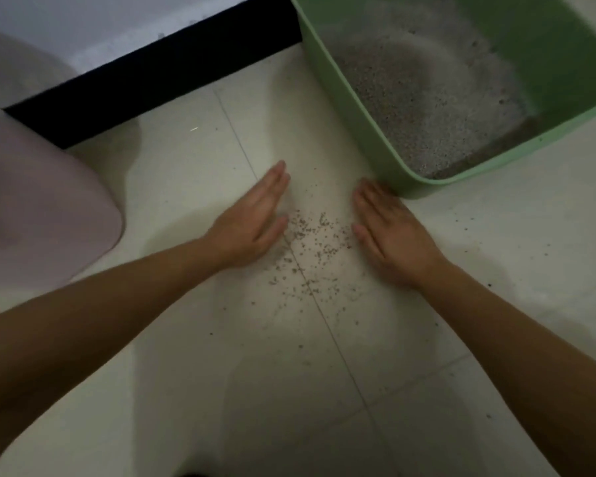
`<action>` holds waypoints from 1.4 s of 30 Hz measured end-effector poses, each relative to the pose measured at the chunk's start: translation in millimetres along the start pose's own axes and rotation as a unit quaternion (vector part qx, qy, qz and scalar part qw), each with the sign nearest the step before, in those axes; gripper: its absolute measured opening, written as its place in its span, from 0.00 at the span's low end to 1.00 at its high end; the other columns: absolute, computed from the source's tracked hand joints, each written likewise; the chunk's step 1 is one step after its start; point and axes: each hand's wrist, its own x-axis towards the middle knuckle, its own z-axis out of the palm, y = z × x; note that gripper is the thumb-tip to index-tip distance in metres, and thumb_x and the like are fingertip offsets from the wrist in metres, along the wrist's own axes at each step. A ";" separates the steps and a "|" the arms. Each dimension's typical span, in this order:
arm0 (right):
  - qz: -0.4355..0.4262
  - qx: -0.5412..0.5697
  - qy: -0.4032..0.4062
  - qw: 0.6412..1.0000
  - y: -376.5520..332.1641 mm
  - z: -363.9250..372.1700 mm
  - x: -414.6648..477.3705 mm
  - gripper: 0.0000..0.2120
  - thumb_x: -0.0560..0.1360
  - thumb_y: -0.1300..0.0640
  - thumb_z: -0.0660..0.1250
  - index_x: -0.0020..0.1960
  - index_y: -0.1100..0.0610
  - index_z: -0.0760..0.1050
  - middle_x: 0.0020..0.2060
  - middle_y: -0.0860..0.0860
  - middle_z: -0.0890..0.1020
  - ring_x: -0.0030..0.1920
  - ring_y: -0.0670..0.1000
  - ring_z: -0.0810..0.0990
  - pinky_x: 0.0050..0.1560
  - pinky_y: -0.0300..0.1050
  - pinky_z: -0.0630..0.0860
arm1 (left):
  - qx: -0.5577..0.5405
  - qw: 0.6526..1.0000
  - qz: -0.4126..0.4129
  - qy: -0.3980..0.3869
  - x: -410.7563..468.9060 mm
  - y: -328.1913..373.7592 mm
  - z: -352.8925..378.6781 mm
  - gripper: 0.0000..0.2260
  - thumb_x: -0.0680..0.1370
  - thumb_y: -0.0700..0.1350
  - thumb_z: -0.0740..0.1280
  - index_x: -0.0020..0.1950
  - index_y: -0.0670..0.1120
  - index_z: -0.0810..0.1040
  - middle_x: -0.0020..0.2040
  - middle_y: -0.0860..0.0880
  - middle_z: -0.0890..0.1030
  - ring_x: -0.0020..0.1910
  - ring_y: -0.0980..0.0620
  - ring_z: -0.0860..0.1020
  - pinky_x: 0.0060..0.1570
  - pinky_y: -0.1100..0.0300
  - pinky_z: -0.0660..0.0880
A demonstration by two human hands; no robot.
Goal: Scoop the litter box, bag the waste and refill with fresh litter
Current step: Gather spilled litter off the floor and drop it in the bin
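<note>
On the pale tile floor (289, 390), just beside the near corner of the green litter box (327, 84), I have both hands down flat. My left hand (252, 218) and my right hand (393, 235) lie on each side of a little patch of spilled litter (310, 239), with the grains between them. My fingers are straight and close together on both hands, and they hold nothing. I think I hold them flat like two little walls so I can push the grains into one heap and then pick them up. The box sits up and to the right of my hands, and the grey litter (427, 108) inside it looks thin and sloped, with a darker strip along the near wall, so I guess it needs more. The front of my right hand is very near the box corner, but that hand is blurry and I cannot tell if it touches. The far part of the box is cut off at the top and the right edge. A big pink thing (42, 201) fills the left side, next to the black baseboard (145, 74), and I cannot tell what it is. I see no scoop and no bag anywhere.
</note>
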 end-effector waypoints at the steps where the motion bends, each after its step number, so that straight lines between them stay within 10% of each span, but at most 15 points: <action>1: 0.009 -0.001 -0.005 1.000 3.5 -0.2 0.0 0.32 0.83 0.41 0.41 0.81 0.58 0.47 0.80 0.54 0.49 0.80 0.50 0.45 0.79 0.50 0.47 | 0.023 0.999 -0.033 0.017 11.3 -11.3 -7.7 0.29 0.83 0.57 0.46 0.80 0.42 0.47 0.80 0.44 0.47 0.79 0.50 0.46 0.77 0.51 0.51; 11: 0.024 -0.076 -0.034 0.996 4.9 4.0 0.2 0.32 0.84 0.40 0.43 0.81 0.57 0.42 0.80 0.53 0.42 0.79 0.48 0.37 0.79 0.47 0.41 | 0.026 0.967 -0.248 0.051 113.6 -123.7 -45.4 0.29 0.83 0.57 0.44 0.80 0.42 0.48 0.80 0.42 0.46 0.79 0.47 0.44 0.77 0.52 0.40; 18: 0.024 -0.078 -0.019 0.997 5.3 7.1 1.4 0.33 0.83 0.42 0.48 0.81 0.59 0.48 0.80 0.54 0.48 0.80 0.51 0.44 0.78 0.52 0.51 | 0.038 0.990 0.108 -0.082 51.9 -41.6 6.2 0.30 0.83 0.59 0.43 0.80 0.42 0.45 0.80 0.44 0.44 0.79 0.50 0.42 0.77 0.52 0.44; 28: 0.019 -0.087 -0.024 0.996 6.5 6.6 2.6 0.33 0.83 0.41 0.47 0.81 0.60 0.47 0.80 0.55 0.48 0.80 0.51 0.43 0.79 0.52 0.49 | -0.044 0.992 -0.105 0.053 241.6 -88.1 -44.9 0.26 0.82 0.50 0.48 0.79 0.44 0.56 0.79 0.42 0.55 0.79 0.45 0.51 0.76 0.52 0.46; 42: 0.025 -0.061 -0.012 0.998 1.4 0.8 2.4 0.32 0.83 0.42 0.44 0.80 0.61 0.47 0.80 0.56 0.48 0.80 0.51 0.45 0.78 0.45 0.40 | 0.028 0.992 0.070 -0.098 49.6 15.4 21.8 0.27 0.84 0.55 0.44 0.80 0.42 0.51 0.80 0.44 0.49 0.79 0.51 0.44 0.77 0.50 0.44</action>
